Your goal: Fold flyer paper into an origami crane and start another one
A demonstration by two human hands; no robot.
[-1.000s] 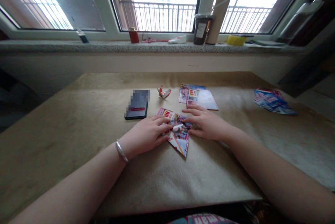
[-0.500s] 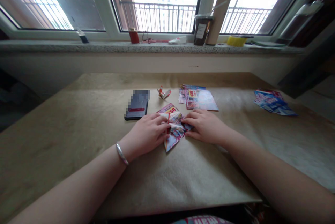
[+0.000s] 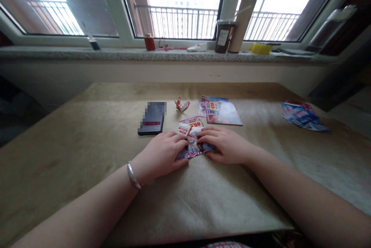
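Note:
A colourful printed paper [image 3: 191,140], partly folded, lies on the tan-covered table [image 3: 87,140] in front of me. My left hand [image 3: 162,154], with a silver bangle on the wrist, presses on its left side with fingers curled onto the sheet. On the paper's right side rests my right hand [image 3: 224,144], fingers laid over it and pressing it down. A small folded paper figure [image 3: 182,105] stands just beyond. A dark phone [image 3: 152,119] lies to the left of the paper.
A stack of printed flyers [image 3: 218,111] lies past my right hand, and another pile [image 3: 303,116] sits near the table's right edge. The windowsill behind holds a red cup [image 3: 149,42], a dark jar [image 3: 223,36], a tall roll [image 3: 242,18] and yellow tape [image 3: 261,48].
The lower pointed flap of the paper has been folded up, so the sheet is now smaller and flatter under both hands. The hands moved closer together over it.

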